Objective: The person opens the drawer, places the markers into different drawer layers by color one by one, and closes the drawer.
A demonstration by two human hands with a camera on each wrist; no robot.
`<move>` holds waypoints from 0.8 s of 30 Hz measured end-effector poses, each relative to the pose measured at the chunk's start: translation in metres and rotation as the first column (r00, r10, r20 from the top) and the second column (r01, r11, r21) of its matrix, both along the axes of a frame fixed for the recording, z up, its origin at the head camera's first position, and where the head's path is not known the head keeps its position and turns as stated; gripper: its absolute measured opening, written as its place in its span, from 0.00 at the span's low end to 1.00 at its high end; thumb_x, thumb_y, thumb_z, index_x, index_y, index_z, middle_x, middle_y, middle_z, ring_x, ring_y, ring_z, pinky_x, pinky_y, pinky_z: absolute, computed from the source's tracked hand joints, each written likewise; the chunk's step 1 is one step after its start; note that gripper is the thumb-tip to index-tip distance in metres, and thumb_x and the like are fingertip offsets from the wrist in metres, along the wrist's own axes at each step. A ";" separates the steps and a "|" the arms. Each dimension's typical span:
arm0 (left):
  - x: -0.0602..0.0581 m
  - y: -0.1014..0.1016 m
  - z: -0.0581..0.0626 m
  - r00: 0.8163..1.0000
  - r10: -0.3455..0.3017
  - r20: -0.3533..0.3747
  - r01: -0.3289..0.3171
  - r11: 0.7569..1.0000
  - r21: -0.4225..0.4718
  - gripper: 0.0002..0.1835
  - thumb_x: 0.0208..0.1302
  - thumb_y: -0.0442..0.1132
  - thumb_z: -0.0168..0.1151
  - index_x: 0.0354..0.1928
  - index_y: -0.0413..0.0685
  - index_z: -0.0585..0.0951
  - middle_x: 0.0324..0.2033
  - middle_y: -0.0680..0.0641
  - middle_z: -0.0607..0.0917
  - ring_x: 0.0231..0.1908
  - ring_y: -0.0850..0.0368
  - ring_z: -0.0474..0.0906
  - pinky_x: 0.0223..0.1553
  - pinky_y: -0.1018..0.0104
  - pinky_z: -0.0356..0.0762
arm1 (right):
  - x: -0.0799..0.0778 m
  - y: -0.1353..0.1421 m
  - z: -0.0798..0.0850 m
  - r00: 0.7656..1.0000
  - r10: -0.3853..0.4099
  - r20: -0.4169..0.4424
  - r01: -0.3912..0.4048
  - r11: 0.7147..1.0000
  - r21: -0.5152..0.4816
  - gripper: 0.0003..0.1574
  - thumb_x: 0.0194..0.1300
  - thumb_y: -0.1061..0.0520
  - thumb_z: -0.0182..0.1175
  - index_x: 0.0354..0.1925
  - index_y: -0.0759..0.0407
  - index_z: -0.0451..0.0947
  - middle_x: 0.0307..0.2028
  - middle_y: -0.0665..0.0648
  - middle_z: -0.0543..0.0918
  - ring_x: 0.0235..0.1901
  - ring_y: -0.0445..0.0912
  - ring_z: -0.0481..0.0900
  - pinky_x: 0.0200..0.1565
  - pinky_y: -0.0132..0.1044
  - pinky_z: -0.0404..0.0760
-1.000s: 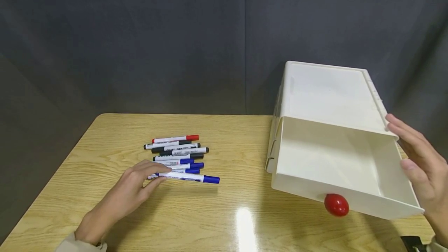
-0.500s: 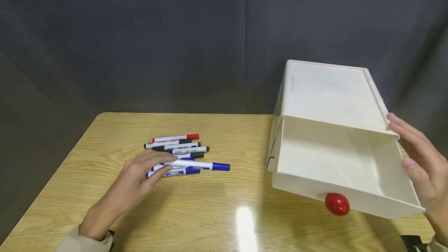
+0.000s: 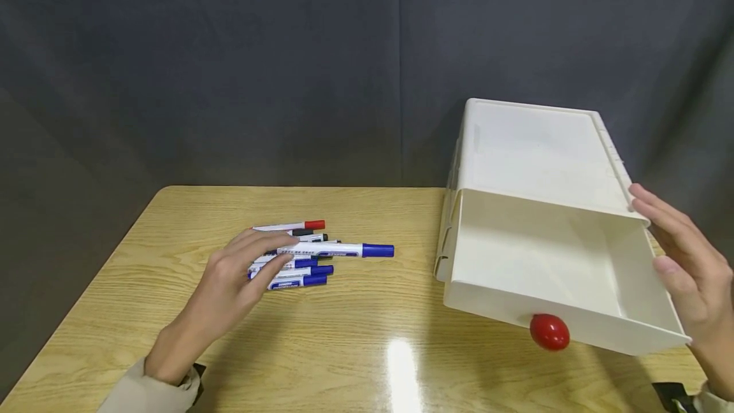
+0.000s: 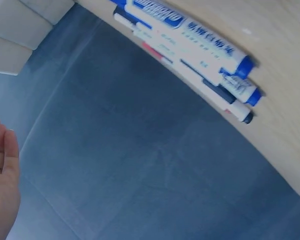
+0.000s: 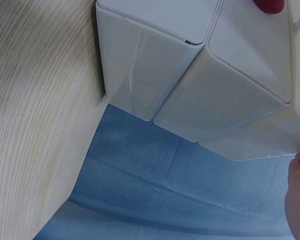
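Observation:
My left hand (image 3: 226, 276) pinches a whiteboard marker (image 3: 338, 250) with a blue cap between thumb and fingers. The held marker points right and overlaps the row of markers in the head view. Below it lie several white markers with blue, black and red caps, such as a blue-capped marker (image 3: 295, 282) and a red-capped marker (image 3: 287, 226). On the right, a white drawer unit (image 3: 530, 145) has its top drawer (image 3: 539, 253) pulled out, with a red knob (image 3: 549, 332) on its front. My right hand (image 3: 690, 273) rests along the unit's right side, fingers extended.
The wooden table (image 3: 373, 311) carries everything. Lower drawers (image 5: 235, 95) sit beneath the pulled-out one in the right wrist view. A dark cloth (image 3: 287, 81) hangs behind the table's back edge.
My left hand has carried the blue-capped marker from the front of the row away and to the right, over the other markers. My right hand stays by the drawer unit.

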State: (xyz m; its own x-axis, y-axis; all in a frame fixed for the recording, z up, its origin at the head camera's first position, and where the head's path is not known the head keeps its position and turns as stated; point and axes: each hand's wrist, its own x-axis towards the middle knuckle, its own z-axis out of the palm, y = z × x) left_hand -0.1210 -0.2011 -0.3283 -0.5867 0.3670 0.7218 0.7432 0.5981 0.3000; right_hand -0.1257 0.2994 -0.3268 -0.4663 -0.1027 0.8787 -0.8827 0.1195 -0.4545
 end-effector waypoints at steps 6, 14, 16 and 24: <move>-0.002 0.007 0.011 1.000 -0.019 -0.019 0.019 0.999 0.032 0.21 0.51 0.21 0.71 0.48 0.41 0.86 0.45 0.44 0.89 0.46 0.52 0.83 0.55 0.82 0.74 | 0.000 -0.002 0.000 1.000 0.022 -0.008 -0.022 0.999 -0.028 0.25 0.64 0.67 0.53 0.57 0.82 0.72 0.64 0.66 0.76 0.66 0.48 0.74 0.68 0.27 0.68; -0.006 0.020 0.021 0.995 -0.094 -0.020 0.095 0.993 0.074 0.16 0.56 0.23 0.67 0.48 0.39 0.85 0.43 0.42 0.88 0.46 0.51 0.82 0.55 0.80 0.74 | -0.002 -0.003 0.000 0.998 0.061 -0.018 -0.062 0.997 -0.053 0.25 0.64 0.67 0.54 0.56 0.83 0.72 0.64 0.66 0.77 0.66 0.48 0.74 0.67 0.27 0.70; -0.007 0.025 0.023 0.993 -0.115 -0.039 0.117 0.990 0.076 0.15 0.58 0.25 0.67 0.48 0.38 0.85 0.43 0.41 0.88 0.46 0.50 0.83 0.56 0.79 0.74 | -0.003 -0.003 0.000 0.997 0.077 -0.020 -0.078 0.995 -0.062 0.25 0.63 0.68 0.54 0.56 0.83 0.72 0.63 0.67 0.76 0.66 0.49 0.74 0.67 0.28 0.70; -0.010 0.045 0.031 0.978 -0.195 -0.080 0.202 0.975 0.097 0.10 0.66 0.30 0.63 0.48 0.36 0.82 0.44 0.40 0.86 0.46 0.50 0.84 0.53 0.79 0.77 | -0.001 -0.001 -0.001 1.000 0.027 -0.012 -0.027 0.999 -0.019 0.25 0.65 0.67 0.54 0.57 0.82 0.72 0.65 0.66 0.76 0.67 0.48 0.73 0.68 0.27 0.69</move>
